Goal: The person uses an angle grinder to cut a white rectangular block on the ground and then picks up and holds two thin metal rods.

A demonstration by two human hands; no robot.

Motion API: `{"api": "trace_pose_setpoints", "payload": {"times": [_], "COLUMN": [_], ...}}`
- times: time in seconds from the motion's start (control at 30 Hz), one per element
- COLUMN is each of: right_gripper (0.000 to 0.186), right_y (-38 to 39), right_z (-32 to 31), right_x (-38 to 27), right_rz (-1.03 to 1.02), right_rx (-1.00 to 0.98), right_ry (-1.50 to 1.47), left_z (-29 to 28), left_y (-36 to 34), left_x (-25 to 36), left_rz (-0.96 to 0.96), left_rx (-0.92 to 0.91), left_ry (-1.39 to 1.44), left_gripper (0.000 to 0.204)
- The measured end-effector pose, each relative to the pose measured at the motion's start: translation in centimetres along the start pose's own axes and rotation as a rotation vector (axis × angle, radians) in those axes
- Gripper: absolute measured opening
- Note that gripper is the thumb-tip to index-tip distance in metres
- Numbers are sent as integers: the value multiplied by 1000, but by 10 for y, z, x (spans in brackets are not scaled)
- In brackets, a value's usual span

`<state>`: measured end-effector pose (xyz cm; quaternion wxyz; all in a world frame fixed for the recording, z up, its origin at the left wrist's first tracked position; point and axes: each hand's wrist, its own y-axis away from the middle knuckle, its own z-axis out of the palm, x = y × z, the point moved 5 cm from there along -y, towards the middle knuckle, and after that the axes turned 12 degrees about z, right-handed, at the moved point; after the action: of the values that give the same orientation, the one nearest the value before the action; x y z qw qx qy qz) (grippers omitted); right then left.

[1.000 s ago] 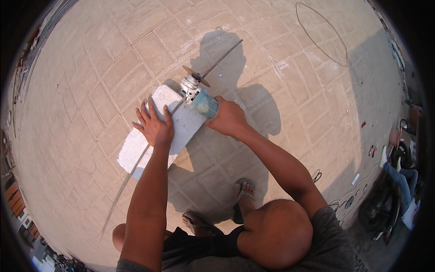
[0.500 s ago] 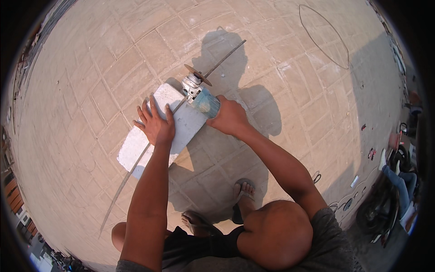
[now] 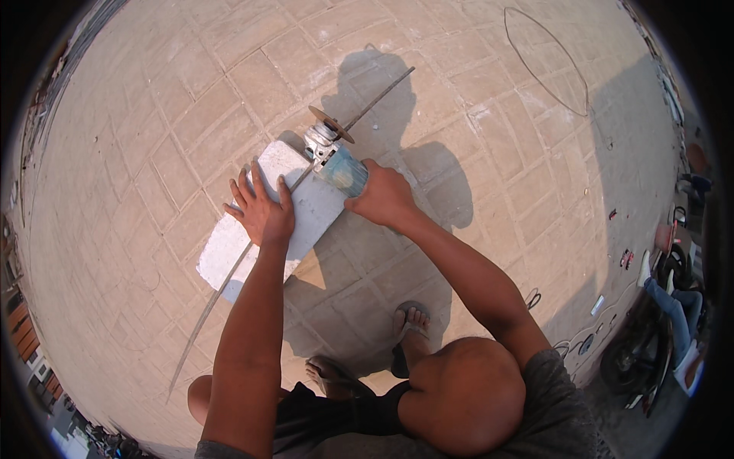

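Spreading wide, the fingers of the left hand (image 3: 264, 214) lie flat on the pale slab (image 3: 225, 260), thumb fanned out to the right, and under that palm runs the long thin rod (image 3: 382, 99)! It slants out beside the thumb tip, up and away to the right, past the slab's far end and out over the paving (image 3: 191, 99); the other way it slips out by the heel of the hand and trails down to the lower left. Over to the right of those spread fingers, here's the right hand (image 3: 382, 199), curled round the blue-green body of the angle grinder (image 3: 342, 170). Most of its fingers are hidden behind the tool, so whether they press together, nobody can tell from here. Just ahead of that grip sits the silvery grinder head, and beyond it the brown disc (image 3: 332, 124) stands edge-on across the rod; touching or merely above, the view won't say. Nearer the body than either set of fingers, sandalled feet (image 3: 413, 321) are planted on the paving, while well beyond the right fingers, up to the right, lies a loop of thin wire (image 3: 547, 57).
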<state>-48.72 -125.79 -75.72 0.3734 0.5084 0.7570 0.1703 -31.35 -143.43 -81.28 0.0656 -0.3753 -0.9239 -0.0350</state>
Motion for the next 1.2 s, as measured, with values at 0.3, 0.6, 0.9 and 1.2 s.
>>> {"api": "trace_pose_setpoints", "payload": {"times": [0.3, 0.6, 0.9, 1.2], "right_gripper": [74, 77, 77, 70], "right_y": [3, 0, 0, -2], "right_z": [-2, -2, 2, 3], "right_x": [0, -2, -1, 4], "right_rz": [26, 32, 41, 14], "right_rx": [-26, -40, -45, 24], "right_ry": [16, 26, 8, 1], "left_z": [-2, -2, -3, -3], "left_y": [1, 0, 0, 1], "left_x": [2, 3, 2, 6], "left_rz": [8, 11, 12, 16], "left_rx": [35, 27, 27, 39], "left_ry": [23, 7, -2, 16], "left_gripper": [68, 69, 69, 69]}}
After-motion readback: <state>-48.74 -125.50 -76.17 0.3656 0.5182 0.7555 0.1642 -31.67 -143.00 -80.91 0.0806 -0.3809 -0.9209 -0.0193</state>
